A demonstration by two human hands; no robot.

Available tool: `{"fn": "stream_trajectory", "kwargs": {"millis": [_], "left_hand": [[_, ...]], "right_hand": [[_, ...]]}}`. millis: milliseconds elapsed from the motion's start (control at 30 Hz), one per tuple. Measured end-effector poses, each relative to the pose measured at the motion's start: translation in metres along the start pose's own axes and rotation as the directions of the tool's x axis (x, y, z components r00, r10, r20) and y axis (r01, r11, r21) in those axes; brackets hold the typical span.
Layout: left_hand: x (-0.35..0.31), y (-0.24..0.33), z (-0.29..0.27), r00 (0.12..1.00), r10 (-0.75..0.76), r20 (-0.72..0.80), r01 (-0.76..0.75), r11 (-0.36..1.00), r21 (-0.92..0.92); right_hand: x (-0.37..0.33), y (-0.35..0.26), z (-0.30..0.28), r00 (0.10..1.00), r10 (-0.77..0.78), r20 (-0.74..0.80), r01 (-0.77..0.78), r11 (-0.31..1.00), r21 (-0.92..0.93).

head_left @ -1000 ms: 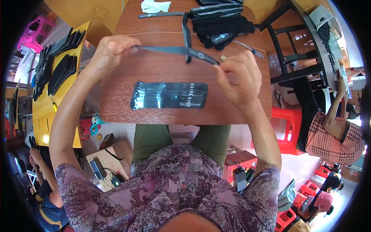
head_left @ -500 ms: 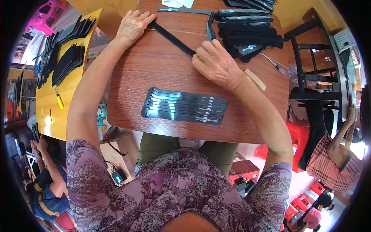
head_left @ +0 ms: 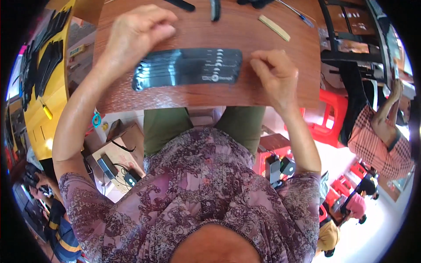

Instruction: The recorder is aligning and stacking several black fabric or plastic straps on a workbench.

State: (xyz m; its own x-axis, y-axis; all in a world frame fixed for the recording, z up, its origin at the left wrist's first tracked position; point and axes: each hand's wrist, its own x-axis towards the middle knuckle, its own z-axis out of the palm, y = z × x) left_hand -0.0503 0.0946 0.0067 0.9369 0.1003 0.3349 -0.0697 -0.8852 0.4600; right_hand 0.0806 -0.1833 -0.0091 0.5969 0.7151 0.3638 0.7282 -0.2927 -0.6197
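Note:
A neat stack of flat black straps [head_left: 188, 65] with glossy left ends and pale print lies crosswise on the brown table. My left hand [head_left: 136, 35] hovers above and beyond its left end, slightly blurred, fingers bent and thumb apart from them. Nothing shows in it. Just off the stack's right end is my right hand [head_left: 276, 74], its fingers curled and a gap between thumb and forefinger, also with nothing visible in it. A loose black strap end [head_left: 182, 4] and a grey-edged strap end [head_left: 215, 11] lie at the far side, cut off by the picture's edge.
A tan stick-like block [head_left: 274, 27] and a screwdriver [head_left: 302, 18] lie at the table's far right. Left stands a yellow table [head_left: 37, 140] with black straps and a yellow-handled screwdriver [head_left: 46, 110]. A red stool [head_left: 326, 114] is at right; other people work on both sides.
Both hands have let go of the long black strap and come back nearer to me, towards the stack's two ends. The view has tilted down, so the far strap pile is mostly out of the picture.

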Motion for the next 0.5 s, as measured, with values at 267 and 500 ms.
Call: {"fn": "stream_trajectory", "kwargs": {"millis": [267, 500], "left_hand": [[0.019, 0.076, 0.065, 0.969, 0.004, 0.245, 0.003, 1.000, -0.030], [0.036, 0.087, 0.068, 0.949, -0.044, 0.312, 0.031, 0.998, 0.047]], "right_hand": [[-0.055, -0.041, 0.027, 0.964, 0.252, -0.086, -0.256, 0.966, -0.044], [-0.057, -0.040, 0.042, 0.952, 0.235, -0.194, -0.265, 0.954, -0.143]]}}
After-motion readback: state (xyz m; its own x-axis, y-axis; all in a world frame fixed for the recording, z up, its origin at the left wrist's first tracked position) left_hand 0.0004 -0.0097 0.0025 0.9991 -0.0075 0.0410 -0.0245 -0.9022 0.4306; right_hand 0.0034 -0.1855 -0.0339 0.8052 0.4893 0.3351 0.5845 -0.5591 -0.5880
